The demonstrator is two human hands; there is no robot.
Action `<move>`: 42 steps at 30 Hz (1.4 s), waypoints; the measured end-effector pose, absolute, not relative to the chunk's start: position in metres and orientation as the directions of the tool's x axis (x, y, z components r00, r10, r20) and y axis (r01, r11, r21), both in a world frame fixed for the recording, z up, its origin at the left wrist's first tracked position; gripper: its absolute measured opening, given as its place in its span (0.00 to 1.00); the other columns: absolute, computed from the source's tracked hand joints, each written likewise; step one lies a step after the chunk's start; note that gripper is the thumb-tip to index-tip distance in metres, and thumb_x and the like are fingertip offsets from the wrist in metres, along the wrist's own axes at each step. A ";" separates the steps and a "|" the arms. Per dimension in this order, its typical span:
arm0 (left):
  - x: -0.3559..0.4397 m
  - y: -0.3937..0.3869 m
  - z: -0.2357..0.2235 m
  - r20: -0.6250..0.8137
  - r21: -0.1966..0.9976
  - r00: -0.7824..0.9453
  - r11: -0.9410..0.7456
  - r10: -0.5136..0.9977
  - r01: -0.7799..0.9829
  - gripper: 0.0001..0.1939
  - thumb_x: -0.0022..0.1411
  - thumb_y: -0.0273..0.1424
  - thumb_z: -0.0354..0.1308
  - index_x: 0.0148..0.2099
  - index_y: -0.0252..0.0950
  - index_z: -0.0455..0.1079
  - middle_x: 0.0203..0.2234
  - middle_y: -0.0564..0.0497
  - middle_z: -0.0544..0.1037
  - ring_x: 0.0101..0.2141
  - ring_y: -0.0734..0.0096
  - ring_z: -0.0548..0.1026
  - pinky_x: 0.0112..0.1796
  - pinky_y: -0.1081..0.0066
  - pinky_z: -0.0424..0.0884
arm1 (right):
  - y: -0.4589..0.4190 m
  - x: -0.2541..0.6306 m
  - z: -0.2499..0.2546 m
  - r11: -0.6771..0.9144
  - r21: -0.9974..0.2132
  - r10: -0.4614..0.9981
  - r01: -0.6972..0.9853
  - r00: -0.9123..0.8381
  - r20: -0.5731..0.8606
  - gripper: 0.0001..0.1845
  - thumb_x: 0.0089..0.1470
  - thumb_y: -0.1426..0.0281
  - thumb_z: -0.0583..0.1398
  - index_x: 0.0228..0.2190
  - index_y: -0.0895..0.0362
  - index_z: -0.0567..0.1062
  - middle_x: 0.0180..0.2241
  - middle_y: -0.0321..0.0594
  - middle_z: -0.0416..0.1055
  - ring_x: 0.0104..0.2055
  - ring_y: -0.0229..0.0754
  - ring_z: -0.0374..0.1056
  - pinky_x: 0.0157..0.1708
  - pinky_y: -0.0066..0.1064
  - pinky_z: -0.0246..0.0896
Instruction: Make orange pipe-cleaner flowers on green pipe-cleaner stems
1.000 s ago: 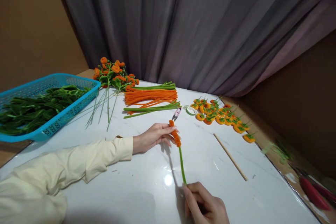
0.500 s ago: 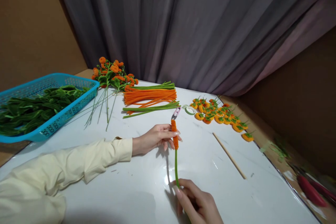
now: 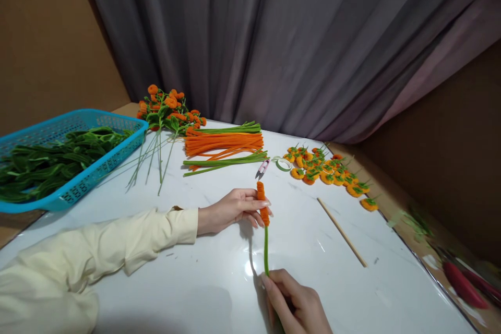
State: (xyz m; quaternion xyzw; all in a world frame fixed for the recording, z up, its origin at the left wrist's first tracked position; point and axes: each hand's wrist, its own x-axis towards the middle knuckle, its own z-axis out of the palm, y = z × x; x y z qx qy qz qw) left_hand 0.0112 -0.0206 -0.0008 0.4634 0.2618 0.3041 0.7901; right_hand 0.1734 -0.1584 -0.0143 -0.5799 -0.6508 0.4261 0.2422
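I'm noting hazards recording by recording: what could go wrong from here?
The slender green stem, pinched by the right hand, could kink. The orange coil might slip or be squashed in the grip of the left hand. The snips, blades toward the coil's top, could snag it if they meet.

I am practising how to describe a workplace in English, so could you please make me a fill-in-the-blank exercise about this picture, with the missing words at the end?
1. The left hand holds a fuzzy coil whose colour is ____.
2. The right hand pinches a stem whose colour is ____.
3. In this view, the basket stands to the ____ of the snips.
4. In this view, the wooden stick lies to the ____ of the coil.

Missing words: orange; green; left; right
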 end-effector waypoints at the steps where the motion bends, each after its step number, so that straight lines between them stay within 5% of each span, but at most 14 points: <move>1: 0.012 -0.021 -0.001 -0.131 0.892 0.681 0.386 0.720 -0.236 0.13 0.55 0.34 0.62 0.37 0.29 0.69 0.31 0.45 0.76 0.25 0.76 0.74 0.27 0.77 0.69 | -0.158 0.173 -0.014 -0.031 -0.837 0.963 0.547 -0.209 -0.173 0.21 0.60 0.55 0.47 0.27 0.57 0.67 0.16 0.32 0.61 0.19 0.34 0.58 0.22 0.21 0.54; 10: 0.012 -0.020 0.002 -0.114 0.888 0.670 0.378 0.734 -0.262 0.13 0.55 0.34 0.62 0.38 0.29 0.69 0.29 0.47 0.76 0.23 0.78 0.72 0.22 0.79 0.67 | -0.160 0.171 -0.016 -0.091 -0.837 0.973 0.539 -0.133 -0.191 0.24 0.57 0.51 0.48 0.25 0.57 0.67 0.15 0.31 0.56 0.19 0.34 0.51 0.20 0.26 0.48; 16: 0.011 -0.019 0.002 -0.122 0.870 0.675 0.406 0.727 -0.280 0.11 0.55 0.32 0.62 0.39 0.29 0.68 0.30 0.47 0.75 0.19 0.81 0.70 0.18 0.81 0.65 | -0.141 0.180 0.011 -0.108 -0.848 0.941 0.519 -0.222 -0.256 0.21 0.58 0.53 0.49 0.36 0.57 0.70 0.24 0.35 0.69 0.23 0.35 0.56 0.25 0.26 0.51; 20: 0.009 -0.014 -0.001 -0.120 0.863 0.666 0.409 0.736 -0.297 0.11 0.55 0.31 0.62 0.39 0.29 0.69 0.31 0.47 0.75 0.23 0.80 0.72 0.21 0.81 0.68 | -0.117 0.175 0.018 -0.136 -0.892 0.899 0.431 -0.324 -0.293 0.20 0.59 0.56 0.49 0.29 0.58 0.69 0.22 0.36 0.71 0.22 0.33 0.55 0.24 0.24 0.51; 25: 0.005 -0.002 -0.003 -0.138 0.874 0.614 0.387 0.777 -0.294 0.13 0.58 0.35 0.59 0.38 0.29 0.70 0.30 0.47 0.75 0.23 0.79 0.72 0.21 0.81 0.68 | -0.088 0.162 0.009 -0.331 -0.898 0.815 0.289 -0.392 -0.427 0.18 0.58 0.57 0.51 0.28 0.59 0.66 0.14 0.32 0.66 0.11 0.27 0.40 0.12 0.23 0.35; 42: 0.008 0.005 -0.009 -0.128 0.897 0.559 0.336 0.819 -0.287 0.15 0.60 0.39 0.56 0.35 0.29 0.68 0.26 0.49 0.74 0.19 0.83 0.69 0.21 0.83 0.65 | -0.058 0.158 -0.005 -0.315 -0.943 0.809 0.104 -0.489 -0.325 0.20 0.53 0.52 0.53 0.28 0.57 0.62 0.12 0.29 0.67 0.06 0.27 0.45 0.05 0.20 0.33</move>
